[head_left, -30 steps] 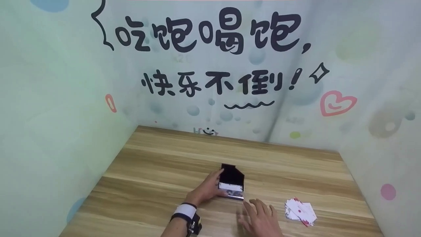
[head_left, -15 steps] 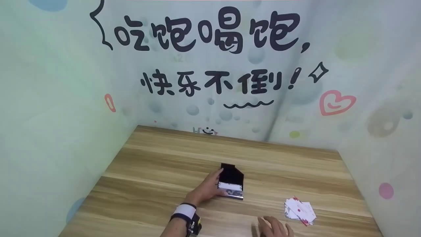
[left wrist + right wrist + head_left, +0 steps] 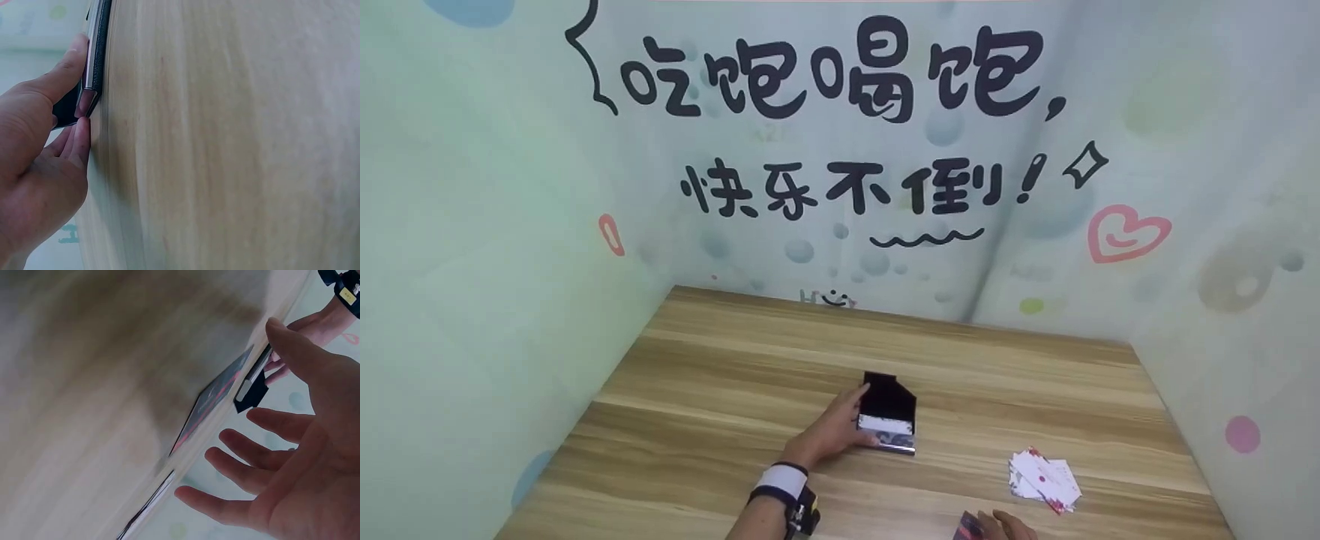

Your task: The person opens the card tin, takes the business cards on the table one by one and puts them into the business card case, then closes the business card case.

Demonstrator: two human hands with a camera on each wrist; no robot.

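Note:
My left hand (image 3: 832,431) grips an opened black card case (image 3: 889,397) on the wooden table by its left side. A pale strip and a shiny metallic edge show at the case's near part. The left wrist view has the thumb on one face of the case (image 3: 97,53) and fingertips at its lower corner. At the bottom edge of the head view, my right hand (image 3: 1006,526) is partly cut off. Right beside its fingers is a dark card (image 3: 967,527) with a pinkish-red stripe. The right wrist view shows that hand (image 3: 292,467) with fingers spread, overlapping no part of the card (image 3: 211,405).
A loose pile of white cards (image 3: 1044,480) with red marks lies on the table (image 3: 720,360) to the right. Printed wall sheets (image 3: 840,255) enclose the table at the back and both sides.
My right hand has drawn back from near the case toward the bottom edge and right. The dark card has come into view beside it. The left hand and case have stayed put.

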